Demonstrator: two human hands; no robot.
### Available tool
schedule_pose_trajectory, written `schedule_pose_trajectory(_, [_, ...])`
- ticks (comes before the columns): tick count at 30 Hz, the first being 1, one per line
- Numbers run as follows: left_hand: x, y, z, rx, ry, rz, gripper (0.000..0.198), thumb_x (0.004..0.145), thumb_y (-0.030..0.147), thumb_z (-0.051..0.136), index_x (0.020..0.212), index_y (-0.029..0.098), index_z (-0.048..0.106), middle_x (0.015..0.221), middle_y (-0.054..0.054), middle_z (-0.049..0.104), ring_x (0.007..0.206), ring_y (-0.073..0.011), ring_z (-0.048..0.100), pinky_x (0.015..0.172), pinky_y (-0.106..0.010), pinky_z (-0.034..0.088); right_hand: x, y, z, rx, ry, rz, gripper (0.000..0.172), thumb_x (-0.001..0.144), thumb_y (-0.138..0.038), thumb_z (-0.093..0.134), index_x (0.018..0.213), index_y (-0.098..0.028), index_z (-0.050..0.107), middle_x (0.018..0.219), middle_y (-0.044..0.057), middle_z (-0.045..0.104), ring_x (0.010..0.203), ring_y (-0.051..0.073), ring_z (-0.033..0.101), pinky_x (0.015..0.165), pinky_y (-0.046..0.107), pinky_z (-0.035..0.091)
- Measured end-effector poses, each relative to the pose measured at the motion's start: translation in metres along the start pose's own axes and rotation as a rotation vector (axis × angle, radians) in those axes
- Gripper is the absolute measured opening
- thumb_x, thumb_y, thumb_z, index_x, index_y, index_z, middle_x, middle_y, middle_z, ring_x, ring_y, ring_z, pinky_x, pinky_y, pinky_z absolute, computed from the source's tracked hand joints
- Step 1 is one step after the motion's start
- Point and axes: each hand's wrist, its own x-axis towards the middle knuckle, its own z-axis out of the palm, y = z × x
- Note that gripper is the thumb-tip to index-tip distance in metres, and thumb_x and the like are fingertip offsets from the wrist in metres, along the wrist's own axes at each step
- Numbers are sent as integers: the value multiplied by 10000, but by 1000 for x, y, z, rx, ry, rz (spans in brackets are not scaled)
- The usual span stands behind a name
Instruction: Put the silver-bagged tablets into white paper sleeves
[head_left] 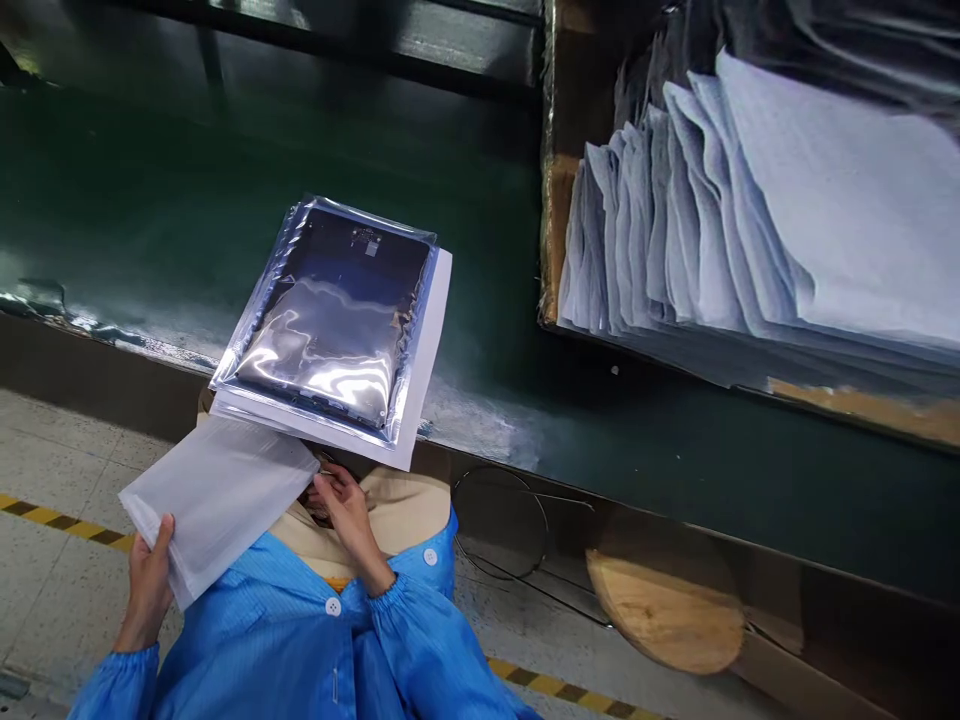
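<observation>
My left hand (152, 575) grips the lower left edge of a thin white foam pouch (225, 500), thumb on top. At the pouch's right corner my right hand (349, 510) pinches it, with the fingers partly curled. The pouch slants over my lap, just below the bench edge. Directly above it lies a flat dark panel (337, 320) in a shiny clear bag, on top of other similar bags. Beneath these, a white sheet (433, 350) sticks out on the right and over the front edge of the bench.
A cardboard box (553, 220) at the upper right holds several upright white foam pouches (862, 210). The dark green bench (480, 300) runs across in front of me. Under it stand a round wooden stool seat (667, 610) and a loop of thin cable (544, 520).
</observation>
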Motion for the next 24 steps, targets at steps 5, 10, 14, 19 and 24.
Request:
schedule_pose_trajectory(5, [-2,-5,4,-39,44,46,299,688,308,729,943,201,615,779,24,663,607,-109,612,673,-252,555,7,4,13,65,-8,39,366,556,-471,788,675,-189,587,504,-51,596,462,99,529,491,232,440])
schedule_pose_trajectory(10, [-2,-10,7,-39,54,49,333,698,355,724,974,203,618,810,18,673,631,-120,624,691,-264,560,-21,6,6,128,-25,106,336,634,-483,738,692,-194,577,552,-37,605,488,97,533,519,235,450])
schedule_pose_trajectory(14, [4,-13,4,-26,23,-31,292,732,336,704,974,194,624,795,-1,678,628,-128,637,697,-281,566,-28,5,-3,115,-11,114,298,670,-465,716,710,-206,573,598,-25,615,540,116,564,564,254,472])
schedule_pose_trajectory(19, [13,-6,-2,-10,-6,-109,233,751,244,683,969,178,634,733,-13,673,603,-147,648,711,-320,567,1,-5,9,35,-33,39,435,644,-526,700,970,-256,601,1025,21,679,888,158,632,765,288,495])
schedule_pose_trajectory(24, [15,9,-10,-33,129,-18,183,790,201,627,971,218,620,776,35,664,618,-105,619,756,-272,547,19,-5,33,-191,-149,36,320,541,-456,777,646,-214,595,557,-35,623,470,130,537,475,255,413])
